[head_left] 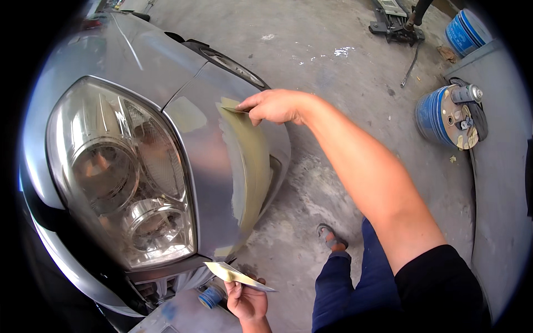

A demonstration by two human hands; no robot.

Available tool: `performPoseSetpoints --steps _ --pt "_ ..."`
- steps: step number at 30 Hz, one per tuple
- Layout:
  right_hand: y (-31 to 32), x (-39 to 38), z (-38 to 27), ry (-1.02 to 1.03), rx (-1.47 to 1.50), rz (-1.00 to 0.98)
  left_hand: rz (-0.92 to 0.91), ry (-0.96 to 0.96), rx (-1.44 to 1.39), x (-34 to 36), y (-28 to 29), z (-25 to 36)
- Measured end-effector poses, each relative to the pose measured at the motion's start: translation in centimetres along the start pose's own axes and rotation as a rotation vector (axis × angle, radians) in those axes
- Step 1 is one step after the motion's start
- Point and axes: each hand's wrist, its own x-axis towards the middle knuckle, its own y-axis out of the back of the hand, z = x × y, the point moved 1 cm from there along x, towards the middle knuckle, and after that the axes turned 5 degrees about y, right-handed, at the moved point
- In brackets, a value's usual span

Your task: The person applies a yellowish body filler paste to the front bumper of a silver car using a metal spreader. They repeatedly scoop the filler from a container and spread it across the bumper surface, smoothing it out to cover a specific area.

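My right hand (280,105) reaches across and pinches a thin putty spreader (234,110). Its edge lies against the upper end of a long yellow-green filler strip (254,172) on the corner of a grey car bumper (208,166). Low in the head view, my left hand (247,302) holds up a thin flat putty plate (260,286), tilted, with a lump of pale yellow putty (225,272) on it. Another filler patch (186,115) sits near the headlight (125,177), and a small one (223,251) lies lower on the bumper.
At the right stands a blue bucket (433,114) with a spray can (467,94) on its lid. Another blue bucket (467,32) and a floor jack (395,22) are farther back. A small blue can (210,298) is below the bumper. My sandaled foot (332,236) is on the concrete floor.
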Motion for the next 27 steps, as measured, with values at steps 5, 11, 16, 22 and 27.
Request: performPoseSetpoints --steps 5,11,16,22,27 --pt "-3.0 -3.2 3.2 0.145 0.032 0.021 0.060 0.028 0.037 -0.6 1.3 -0.2" --pt "-7.2 -6.2 7.0 0.288 -0.029 0.196 0.066 0.059 0.098 -1.7 4.2 -0.4" --pt "-12.1 -7.9 9.9 0.402 -0.100 0.351 -0.049 0.069 0.043 -2.5 9.0 -0.3" --pt "-18.2 -8.5 13.1 0.478 -0.144 0.533 -0.095 0.091 0.034 -3.1 13.3 -0.1" --pt "-23.1 -8.9 14.7 0.443 -0.191 0.611 -0.110 0.089 0.067 -3.8 16.1 0.4"
